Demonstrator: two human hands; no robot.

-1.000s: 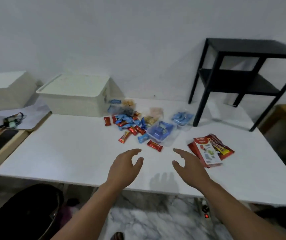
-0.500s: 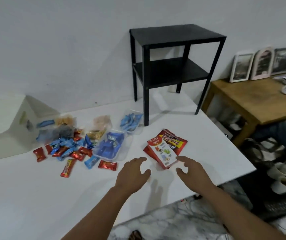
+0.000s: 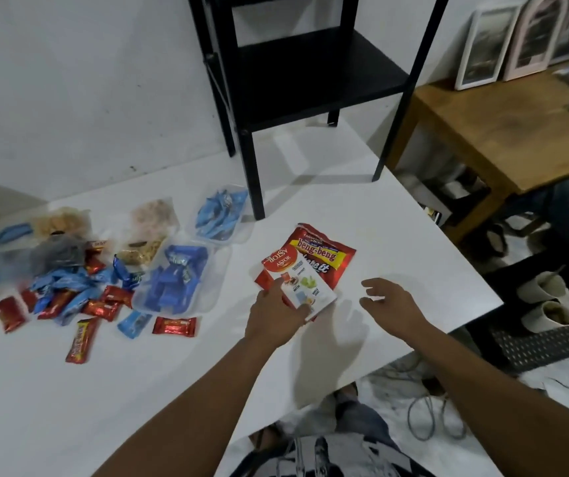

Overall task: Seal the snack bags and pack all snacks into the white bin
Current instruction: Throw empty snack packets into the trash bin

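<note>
The left hand (image 3: 274, 316) rests on the glossy white-and-red Astor pack (image 3: 297, 282), thumb and fingers touching its near edge — whether it grips is unclear. The pack overlaps a crinkly red Beng-Beng bag (image 3: 324, 254) on the smooth white desk (image 3: 396, 235). The right hand (image 3: 389, 302) hovers just beside, fingers loosely spread, holding nothing. Left of them lie clear zip bags (image 3: 176, 280) of blue wrappers — and loose foil candies (image 3: 174, 327).

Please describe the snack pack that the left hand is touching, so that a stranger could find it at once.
On the white table, in front of the black metal shelf, two flat packs overlap. The left hand touches the upper one, the white and red Astor pack. The red beng-beng bag underneath has a yellow band.
</note>
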